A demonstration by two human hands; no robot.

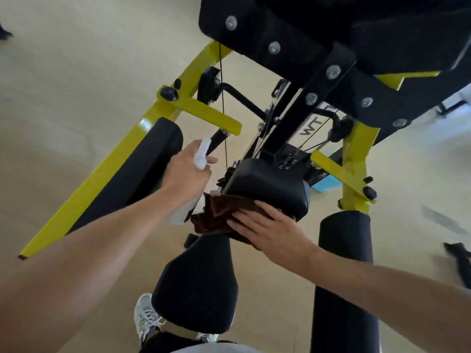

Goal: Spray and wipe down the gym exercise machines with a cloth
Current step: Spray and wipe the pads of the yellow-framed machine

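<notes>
Pressing the brown cloth (pixel 216 220) against the near lower edge of the black seat pad (pixel 270 187): right hand (pixel 267 230), fingers straight and flat on top of the cloth. Left hand (pixel 186 171) grips the white spray bottle (pixel 201 154), fingers curled round its neck, nozzle end up, bottle body hanging down just beside the cloth. Pad sits centre of the yellow machine frame (pixel 107 169). Black roller pad (pixel 344 250) stands right of the hands, another black pad (pixel 196 286) below them. Sneaker (pixel 147 317) on the beige floor (pixel 63 72).
</notes>
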